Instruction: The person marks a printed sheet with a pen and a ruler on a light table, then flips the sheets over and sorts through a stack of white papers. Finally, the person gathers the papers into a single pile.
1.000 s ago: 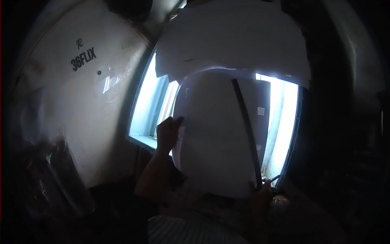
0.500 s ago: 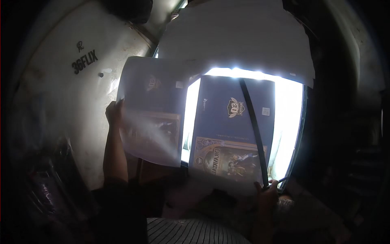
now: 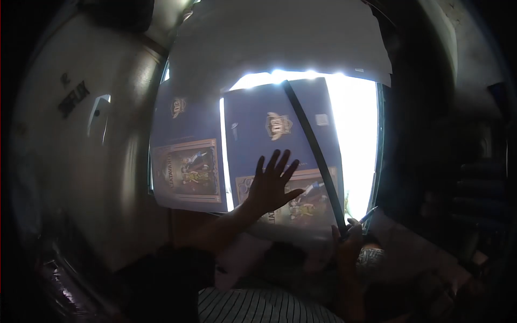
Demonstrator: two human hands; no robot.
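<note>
On a brightly lit panel (image 3: 358, 129) lies a blue printed sheet (image 3: 250, 142) with a winged emblem and a framed picture, its print showing through reversed. My left hand (image 3: 272, 185) is spread flat over its lower part, fingers apart and holding nothing. A long black strip (image 3: 314, 145) slants across the sheet from the top edge to the lower right. At its lower end my right hand (image 3: 351, 241) is closed, with a thin pen-like tool (image 3: 369, 215) sticking out of it. Left of that sheet lies a second blue printed sheet (image 3: 186, 126) with a similar design.
A large pale sheet (image 3: 280, 37) covers the far part of the lit panel. A pale curved surface with dark lettering (image 3: 74, 99) stands at the left. Shiny plastic wrapping (image 3: 64, 285) is at the lower left; dark stacked shapes (image 3: 479, 177) are at the right.
My left hand has let go of the left sheet, which now lies down on the panel, and has moved right onto the middle sheet. The right hand stays at the strip's lower end.
</note>
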